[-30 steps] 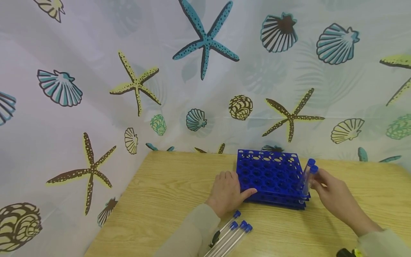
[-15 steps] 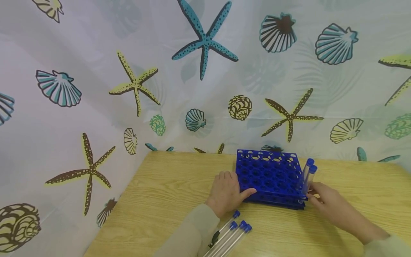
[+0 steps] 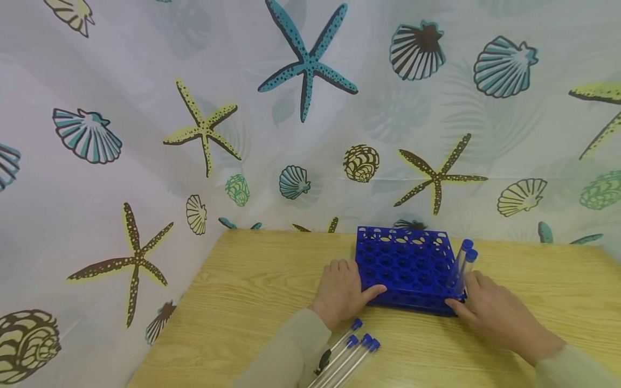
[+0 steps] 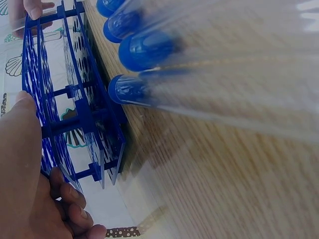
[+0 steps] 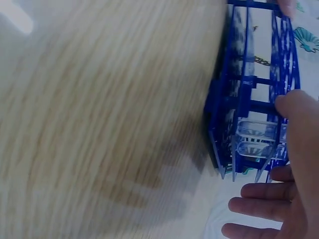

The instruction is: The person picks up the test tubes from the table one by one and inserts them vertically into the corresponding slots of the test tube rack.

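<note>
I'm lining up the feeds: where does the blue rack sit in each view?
Head: blue rack, right of centre in the lower half.
Left wrist: blue rack, upper left, running down from the top.
Right wrist: blue rack, upper right, running down likewise.
Shared landmark: wooden tabletop.

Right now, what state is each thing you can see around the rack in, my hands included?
Blue rack: upright, mostly unfilled.
Racked tubes: two, capped, standing in the rack's right end.
Loose tubes: four, capped, lying down.
Black object: partly hidden, can't identify.
Left hand: gripping the rack's left end.
Right hand: thumb touching the rack's right front corner.
</note>
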{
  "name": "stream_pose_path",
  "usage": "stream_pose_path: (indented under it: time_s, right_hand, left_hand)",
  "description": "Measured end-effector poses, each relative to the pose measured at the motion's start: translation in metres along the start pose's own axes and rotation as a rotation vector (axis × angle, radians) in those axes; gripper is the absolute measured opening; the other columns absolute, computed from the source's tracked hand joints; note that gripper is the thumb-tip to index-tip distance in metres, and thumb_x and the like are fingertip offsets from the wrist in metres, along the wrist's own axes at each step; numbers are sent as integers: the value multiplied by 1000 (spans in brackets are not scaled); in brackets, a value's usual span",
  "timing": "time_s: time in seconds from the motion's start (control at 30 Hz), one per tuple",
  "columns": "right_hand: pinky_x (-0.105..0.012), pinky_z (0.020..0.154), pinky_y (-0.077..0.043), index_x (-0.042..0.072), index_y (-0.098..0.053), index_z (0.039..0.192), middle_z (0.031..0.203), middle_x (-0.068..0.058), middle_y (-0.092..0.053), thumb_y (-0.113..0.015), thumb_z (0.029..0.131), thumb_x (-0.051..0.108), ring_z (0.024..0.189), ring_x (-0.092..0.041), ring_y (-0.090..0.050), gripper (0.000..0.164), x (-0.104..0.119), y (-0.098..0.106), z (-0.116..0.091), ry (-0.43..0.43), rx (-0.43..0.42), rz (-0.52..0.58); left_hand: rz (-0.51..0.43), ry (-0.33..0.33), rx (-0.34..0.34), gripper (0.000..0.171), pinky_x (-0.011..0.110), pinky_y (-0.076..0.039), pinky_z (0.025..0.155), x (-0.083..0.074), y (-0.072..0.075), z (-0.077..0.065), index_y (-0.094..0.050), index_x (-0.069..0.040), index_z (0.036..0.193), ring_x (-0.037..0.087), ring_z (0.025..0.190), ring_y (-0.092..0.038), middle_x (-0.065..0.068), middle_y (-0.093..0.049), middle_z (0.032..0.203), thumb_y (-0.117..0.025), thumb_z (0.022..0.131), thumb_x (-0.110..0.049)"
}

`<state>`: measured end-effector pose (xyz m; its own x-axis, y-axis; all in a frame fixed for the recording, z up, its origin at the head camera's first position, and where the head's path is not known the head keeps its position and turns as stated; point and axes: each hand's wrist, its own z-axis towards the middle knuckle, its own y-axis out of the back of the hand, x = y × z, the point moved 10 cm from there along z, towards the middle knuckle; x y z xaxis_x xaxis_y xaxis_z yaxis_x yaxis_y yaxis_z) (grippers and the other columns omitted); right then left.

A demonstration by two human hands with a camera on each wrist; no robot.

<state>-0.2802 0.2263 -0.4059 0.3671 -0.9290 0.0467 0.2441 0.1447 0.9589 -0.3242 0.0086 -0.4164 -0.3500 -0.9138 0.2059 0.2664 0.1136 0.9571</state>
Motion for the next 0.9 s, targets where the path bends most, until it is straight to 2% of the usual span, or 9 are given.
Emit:
stream_pose_path:
  time_s: [0.13, 0.23, 0.33, 0.5, 0.73, 0.8, 0.9]
  right_hand:
    - [-39, 55, -44, -4, -48, 102, 80, -10, -53, -49, 83, 57, 67, -20, -53, 64, 0, -1, 2, 17, -20, -68]
    - [-35, 51, -38, -1, -49, 97, 74, -5, -48, -46, 82, 62, 62, -16, -47, 66, -2, -3, 6, -6, 2, -81]
    - [-30, 48, -33, 1, -49, 94, 71, -3, -46, -43, 81, 66, 58, -14, -43, 66, -7, -11, 8, -53, 64, -41]
    - [-30, 47, -36, -2, -48, 103, 76, -5, -52, -43, 80, 67, 61, -14, -49, 73, -17, -23, 7, -127, 161, 53]
    - [-28, 47, -30, 6, -46, 85, 68, -3, -43, -40, 85, 61, 56, -14, -39, 56, -17, -18, 9, -128, 132, 59]
    - [-32, 49, -37, 1, -49, 92, 73, -7, -49, -40, 86, 61, 61, -18, -47, 61, -16, -17, 9, -110, 114, 37]
    - [-42, 59, -46, -8, -48, 107, 86, -16, -57, -39, 86, 60, 75, -28, -58, 72, -15, -17, 7, -87, 91, 17]
  left_hand:
    - [-4, -1, 6, 81, 28, -37, 63, 1, -2, 0, -49, -11, 82, 16, 66, -42, 1, -45, 71, -2, 76, -77]
    - [-8, -2, 10, 80, 28, -36, 62, 1, -4, 1, -48, -12, 81, 16, 66, -41, 1, -44, 70, -1, 75, -77]
    - [-6, -5, 15, 80, 28, -35, 61, 1, -5, 0, -47, -12, 80, 16, 65, -41, 1, -44, 69, -1, 76, -77]
    - [-1, -13, 14, 79, 28, -35, 61, -2, -4, 0, -47, -12, 79, 16, 64, -41, 0, -44, 69, -2, 76, -77]
    - [-6, -1, 16, 79, 28, -36, 62, 1, 1, 2, -46, -11, 80, 16, 65, -40, 1, -43, 69, -3, 77, -77]
    - [-14, -5, 19, 79, 28, -36, 63, 0, 0, 2, -46, -11, 80, 16, 65, -40, 1, -43, 70, -4, 77, -77]
    - [-16, -6, 27, 80, 28, -37, 64, 1, -1, 1, -47, -10, 82, 16, 66, -41, 1, -44, 71, -4, 77, -77]
